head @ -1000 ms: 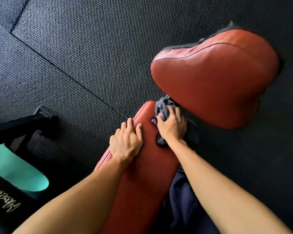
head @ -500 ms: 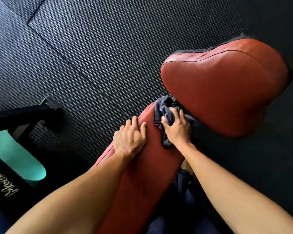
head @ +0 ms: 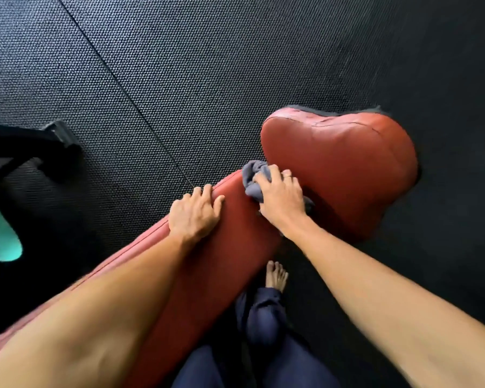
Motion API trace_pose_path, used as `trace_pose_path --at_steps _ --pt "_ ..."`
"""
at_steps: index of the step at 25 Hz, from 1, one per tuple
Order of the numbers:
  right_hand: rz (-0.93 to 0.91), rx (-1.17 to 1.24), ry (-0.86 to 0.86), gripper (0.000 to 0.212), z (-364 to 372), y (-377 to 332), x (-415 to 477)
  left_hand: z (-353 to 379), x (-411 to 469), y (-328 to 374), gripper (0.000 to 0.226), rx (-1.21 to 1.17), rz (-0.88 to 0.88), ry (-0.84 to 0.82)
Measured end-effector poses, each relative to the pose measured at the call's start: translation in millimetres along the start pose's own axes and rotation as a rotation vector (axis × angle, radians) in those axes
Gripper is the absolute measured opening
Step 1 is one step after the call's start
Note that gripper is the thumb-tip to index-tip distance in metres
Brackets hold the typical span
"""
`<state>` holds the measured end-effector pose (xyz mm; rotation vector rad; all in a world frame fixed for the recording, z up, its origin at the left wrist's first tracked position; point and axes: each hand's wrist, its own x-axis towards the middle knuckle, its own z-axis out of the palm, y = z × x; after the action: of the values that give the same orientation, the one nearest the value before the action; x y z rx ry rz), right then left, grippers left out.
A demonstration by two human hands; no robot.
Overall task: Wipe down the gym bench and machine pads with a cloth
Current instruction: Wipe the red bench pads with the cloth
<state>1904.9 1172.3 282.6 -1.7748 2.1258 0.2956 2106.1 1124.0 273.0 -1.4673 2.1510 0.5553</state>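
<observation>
Our bench pad (head: 207,275) runs from the lower left of the frame up to the centre, and the seat pad (head: 347,169) lies just beyond its end, at centre right. Our left hand (head: 193,214) holds the bench pad's left edge. To its right, our right hand (head: 280,200) holds the cloth (head: 254,175) where the two pads meet. Our foot (head: 275,278) stands on the floor mat (head: 207,65) below the right hand. A machine frame (head: 25,144) sits at the left edge.

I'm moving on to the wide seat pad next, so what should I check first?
1. Cloth gripped: ok, right hand holds the grey cloth bunched.
2. Cloth on the surface: ok, pressed where long pad meets seat pad.
3. Bench braced: ok, left hand fingers hook over the long pad's edge.
4. Seat pad free of things: ok.
5. Cloth damp enough: cannot tell.
6. Footing: ok, bare foot on the floor beside the bench.
</observation>
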Motion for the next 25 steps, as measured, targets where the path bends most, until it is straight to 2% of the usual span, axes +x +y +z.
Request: trace_pose_path --at_steps 3,6,8,11,13,15,17,20,23,25 --pt "-0.339 -0.272 0.086 0.031 -39.6 27.5 -1.2 -4.0 -7.9 3.2 0.048 -0.025 0.023 0.060" --pt "-0.454 -0.412 0.106 0.034 -68.2 58.0 10.1 -0.7 -9.7 6.4 0.042 -0.020 0.069 0.143" --pt "-0.463 -0.511 0.040 0.046 -77.0 71.1 24.6 3.6 -9.7 13.2 0.042 -0.004 0.035 0.234" --pt "-0.560 -0.666 -0.020 0.077 -83.4 80.4 47.4 9.7 -7.0 45.3 0.051 -0.028 -0.065 0.308" --pt "-0.672 -0.735 0.014 0.077 -81.9 76.4 56.7 15.1 4.2 72.5 0.057 -0.041 -0.090 0.295" --pt "-0.791 -0.747 -0.037 0.071 -72.2 71.3 72.7 24.7 22.5 99.4 0.060 -0.076 -0.135 0.266" --pt "-0.812 -0.729 -0.076 0.073 -69.3 60.2 95.2 35.5 42.4 121.9 0.059 -0.102 -0.170 0.242" --pt "-0.773 -0.641 -0.015 0.074 -82.8 47.3 119.8 33.0 60.3 147.9 0.055 -0.263 -0.297 0.269" --pt "-0.627 -0.495 0.018 0.073 -118.6 69.9 120.5 17.7 56.0 189.7 0.057 -0.628 -0.454 0.371" --pt "-0.476 -0.480 -0.001 0.080 -147.9 93.7 112.7 3.0 47.8 224.7 0.060 -0.911 -0.503 0.409"
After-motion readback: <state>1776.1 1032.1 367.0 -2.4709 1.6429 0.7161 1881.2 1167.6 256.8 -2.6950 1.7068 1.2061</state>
